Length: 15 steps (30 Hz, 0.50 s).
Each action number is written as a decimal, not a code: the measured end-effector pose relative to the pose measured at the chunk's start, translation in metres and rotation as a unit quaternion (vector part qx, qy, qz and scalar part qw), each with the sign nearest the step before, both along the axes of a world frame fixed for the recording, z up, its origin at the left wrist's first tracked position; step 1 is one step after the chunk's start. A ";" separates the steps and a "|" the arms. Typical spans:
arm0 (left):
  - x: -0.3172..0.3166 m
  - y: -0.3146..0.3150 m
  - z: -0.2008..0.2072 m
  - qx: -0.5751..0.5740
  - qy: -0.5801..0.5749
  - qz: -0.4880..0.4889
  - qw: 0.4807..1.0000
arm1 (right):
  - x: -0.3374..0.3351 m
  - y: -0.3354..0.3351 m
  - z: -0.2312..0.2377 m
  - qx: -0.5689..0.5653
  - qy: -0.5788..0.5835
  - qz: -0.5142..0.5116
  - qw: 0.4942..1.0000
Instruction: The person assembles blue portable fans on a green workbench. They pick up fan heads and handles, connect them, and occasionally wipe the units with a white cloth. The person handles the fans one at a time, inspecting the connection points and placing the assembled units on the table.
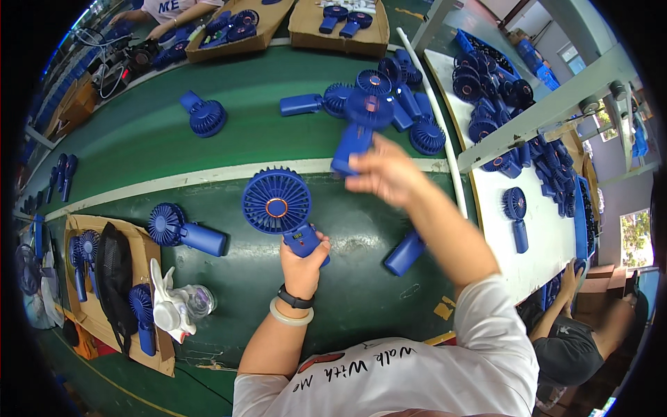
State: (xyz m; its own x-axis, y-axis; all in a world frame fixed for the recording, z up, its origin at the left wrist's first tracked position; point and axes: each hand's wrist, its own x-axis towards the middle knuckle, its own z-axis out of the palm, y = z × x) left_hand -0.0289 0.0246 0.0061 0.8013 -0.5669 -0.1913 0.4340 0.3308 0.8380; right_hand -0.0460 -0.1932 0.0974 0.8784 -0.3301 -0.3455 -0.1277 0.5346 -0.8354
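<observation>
The left fingers (319, 251) hold one blue fan (276, 194) over the green counter (354, 299); at its two o'clock, the right fingers (368, 165) grip a blurred fan (352, 148).

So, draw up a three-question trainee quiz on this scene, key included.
1. True or false: the left hand holds a blue fan by its handle.
2. Multiple choice: what is worn on the left wrist beside the pale bangle?
a) a red cord
b) a black band
c) a yellow glove
3. Fill in the blank: the white tabletop bearing a pile of fans stands on the person's ____ side.

Key: 1. True. 2. b. 3. right.
</observation>
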 end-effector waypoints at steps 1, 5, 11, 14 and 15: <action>0.000 -0.003 0.001 0.004 0.000 -0.009 1.000 | 0.018 -0.023 0.017 -0.087 0.024 -0.028 0.996; -0.001 -0.006 0.001 0.000 -0.003 -0.010 1.000 | 0.082 -0.099 0.054 -0.250 -0.130 -0.209 0.937; 0.006 0.001 -0.003 0.035 -0.015 -0.016 0.999 | 0.134 -0.060 -0.021 -0.400 -0.025 -0.073 0.913; 0.008 -0.001 0.011 0.090 -0.043 -0.037 0.994 | 0.145 -0.064 -0.055 -0.449 0.051 -0.001 0.892; 0.007 -0.002 0.011 0.092 -0.050 -0.026 0.994 | 0.148 -0.065 -0.059 -0.547 0.109 0.002 0.830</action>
